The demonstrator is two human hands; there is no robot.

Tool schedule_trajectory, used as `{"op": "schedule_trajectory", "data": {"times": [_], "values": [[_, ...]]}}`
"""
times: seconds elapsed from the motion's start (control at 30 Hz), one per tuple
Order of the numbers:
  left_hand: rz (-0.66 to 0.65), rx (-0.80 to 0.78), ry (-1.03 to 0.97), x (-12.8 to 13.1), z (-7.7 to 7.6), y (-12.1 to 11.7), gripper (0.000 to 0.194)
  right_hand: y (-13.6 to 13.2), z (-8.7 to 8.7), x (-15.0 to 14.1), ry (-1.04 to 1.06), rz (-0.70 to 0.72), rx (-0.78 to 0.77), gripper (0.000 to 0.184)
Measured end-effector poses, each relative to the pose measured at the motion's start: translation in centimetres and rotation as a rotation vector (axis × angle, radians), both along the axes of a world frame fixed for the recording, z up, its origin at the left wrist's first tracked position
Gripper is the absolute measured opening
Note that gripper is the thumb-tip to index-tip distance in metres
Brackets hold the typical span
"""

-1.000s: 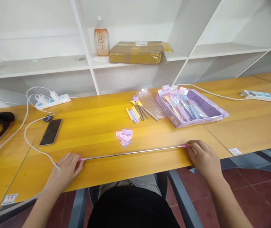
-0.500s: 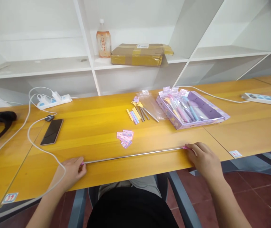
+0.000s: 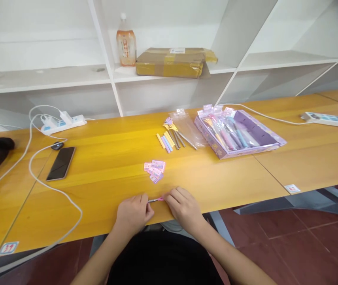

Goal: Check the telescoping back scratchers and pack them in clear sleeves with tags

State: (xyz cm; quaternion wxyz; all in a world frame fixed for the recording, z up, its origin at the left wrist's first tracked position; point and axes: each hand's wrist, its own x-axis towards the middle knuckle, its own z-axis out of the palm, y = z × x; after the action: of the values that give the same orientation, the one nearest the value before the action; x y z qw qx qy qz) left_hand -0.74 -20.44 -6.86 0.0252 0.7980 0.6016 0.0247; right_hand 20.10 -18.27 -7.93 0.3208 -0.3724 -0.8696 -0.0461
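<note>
Close to the table's front edge, my left hand (image 3: pixel 133 213) and my right hand (image 3: pixel 183 208) grip a telescopic back scratcher (image 3: pixel 153 200) between them. A short stretch of its metal rod and its pink end show in the gap; the rest is covered by my fingers. Just beyond my hands lies a loose pile of pink and purple cards (image 3: pixel 155 171). Farther back are several back scratchers (image 3: pixel 175 134) with yellow and purple hand-shaped heads and metal rods, next to several yellow, blue and purple tubes (image 3: pixel 165 141).
A purple display box (image 3: pixel 220 152) with bagged back scratchers stands right of a clear plastic bag (image 3: pixel 188 126). A phone (image 3: pixel 61 163), a white cable (image 3: pixel 63 192) and a power strip (image 3: pixel 65 124) lie left. A bottle (image 3: pixel 126 43) and cardboard box (image 3: pixel 171 63) sit on the shelf.
My hands have come together from far apart. The back scratcher's long, drawn-out rod has slid in to a short length. The view has shifted slightly.
</note>
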Motion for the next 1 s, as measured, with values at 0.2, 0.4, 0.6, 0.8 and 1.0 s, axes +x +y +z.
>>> {"op": "schedule_trajectory", "data": {"times": [0.2, 0.4, 0.6, 0.8, 1.0], "values": [[0.006, -0.017, -0.025, -0.6, 0.5, 0.1, 0.016, 0.2, -0.4, 0.9, 0.036, -0.032, -0.034, 0.020], [0.021, 0.000, -0.041, -0.4, 0.2, 0.2, 0.016, 0.1, -0.3, 0.5, 0.036, -0.044, -0.015, 0.023], [0.012, -0.012, -0.041, -0.4, 0.1, 0.3, 0.015, 0.1, -0.3, 0.5, 0.047, -0.033, -0.020, 0.020], [0.036, -0.026, -0.033, -0.3, 0.5, 0.3, 0.017, 0.2, -0.1, 0.8, 0.025, -0.034, -0.009, 0.019], [0.077, -0.114, 0.007, 0.5, 1.6, 0.6, 0.024, 0.5, 0.2, 0.7, 0.006, 0.005, 0.037, 0.018]]}}
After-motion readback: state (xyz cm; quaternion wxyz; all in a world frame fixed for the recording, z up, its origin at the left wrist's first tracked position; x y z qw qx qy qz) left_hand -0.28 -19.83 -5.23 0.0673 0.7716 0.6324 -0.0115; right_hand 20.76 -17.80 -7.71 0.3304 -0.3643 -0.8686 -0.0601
